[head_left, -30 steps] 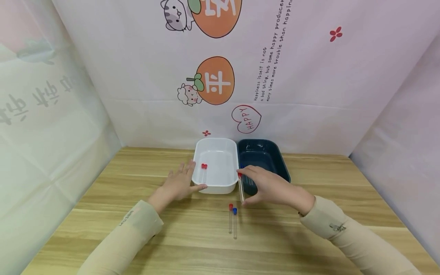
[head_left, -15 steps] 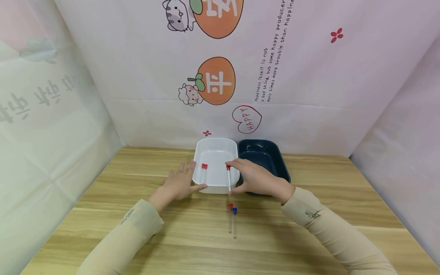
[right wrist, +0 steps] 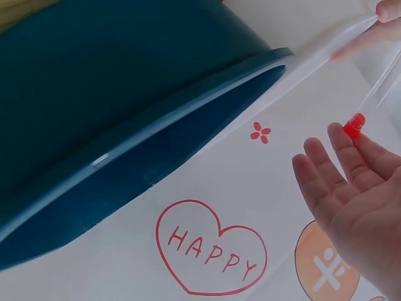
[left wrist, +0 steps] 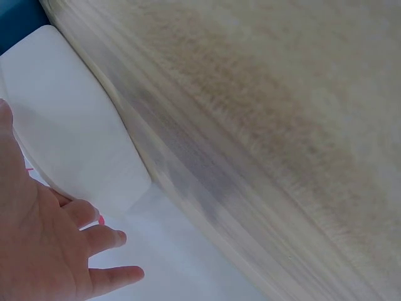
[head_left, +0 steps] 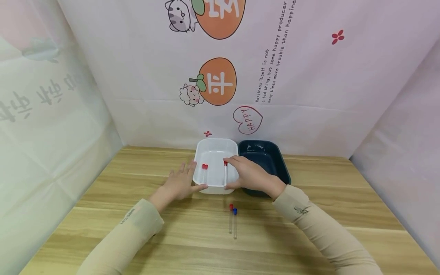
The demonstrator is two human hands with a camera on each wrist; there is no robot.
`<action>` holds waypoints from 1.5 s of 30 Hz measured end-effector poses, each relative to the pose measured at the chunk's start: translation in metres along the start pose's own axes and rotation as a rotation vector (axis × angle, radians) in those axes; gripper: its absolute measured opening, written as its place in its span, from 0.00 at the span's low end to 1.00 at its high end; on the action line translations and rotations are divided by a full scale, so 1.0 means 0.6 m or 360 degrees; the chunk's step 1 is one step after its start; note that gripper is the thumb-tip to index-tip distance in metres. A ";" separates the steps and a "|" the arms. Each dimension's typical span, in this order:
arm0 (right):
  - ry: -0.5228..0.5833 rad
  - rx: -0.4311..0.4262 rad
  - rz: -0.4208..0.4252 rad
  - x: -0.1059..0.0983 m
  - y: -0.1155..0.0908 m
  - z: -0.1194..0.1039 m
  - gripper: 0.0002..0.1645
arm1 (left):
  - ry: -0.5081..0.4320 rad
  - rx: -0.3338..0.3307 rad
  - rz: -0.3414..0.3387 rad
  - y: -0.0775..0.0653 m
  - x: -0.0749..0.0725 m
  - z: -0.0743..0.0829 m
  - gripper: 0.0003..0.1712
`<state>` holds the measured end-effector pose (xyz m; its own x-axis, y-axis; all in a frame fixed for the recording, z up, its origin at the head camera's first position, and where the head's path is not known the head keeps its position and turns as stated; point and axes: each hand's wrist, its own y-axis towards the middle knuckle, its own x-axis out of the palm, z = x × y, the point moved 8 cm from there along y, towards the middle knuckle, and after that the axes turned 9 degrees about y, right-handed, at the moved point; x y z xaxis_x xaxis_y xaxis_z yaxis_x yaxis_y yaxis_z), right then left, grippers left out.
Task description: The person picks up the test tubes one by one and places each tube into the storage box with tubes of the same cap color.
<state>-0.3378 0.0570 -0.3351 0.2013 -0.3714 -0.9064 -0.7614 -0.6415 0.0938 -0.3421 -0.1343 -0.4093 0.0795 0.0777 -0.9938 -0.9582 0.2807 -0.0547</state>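
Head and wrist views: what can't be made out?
Dark tray, head view: near inside partly behind right hand.
White tray, left wrist view: inside mostly hidden by its wall.
Held tube, right wrist view: uncapped end cut off by right edge.
Left sleeve lettering, head view: too small and blurred.

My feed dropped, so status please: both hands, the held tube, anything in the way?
Right hand grips red-capped tube over white tray. Left hand at tray's left edge. On table: one blue-capped tube, one loose red-capped tube. No obstruction seen.
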 end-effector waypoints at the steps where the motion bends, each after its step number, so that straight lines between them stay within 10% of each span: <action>1: -0.0002 0.0003 0.0007 0.000 0.003 0.001 0.54 | 0.0001 0.0000 -0.0002 0.000 0.000 0.000 0.63; 45: 0.0153 0.0301 -0.0039 0.086 0.120 0.062 0.52 | 0.0106 -0.0002 -0.0027 0.000 -0.002 0.000 0.62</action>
<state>-0.4050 0.0164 -0.3906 0.2725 -0.4253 -0.8631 -0.8557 -0.5172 -0.0153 -0.3421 -0.1347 -0.4082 0.0772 0.0091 -0.9970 -0.9573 0.2803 -0.0715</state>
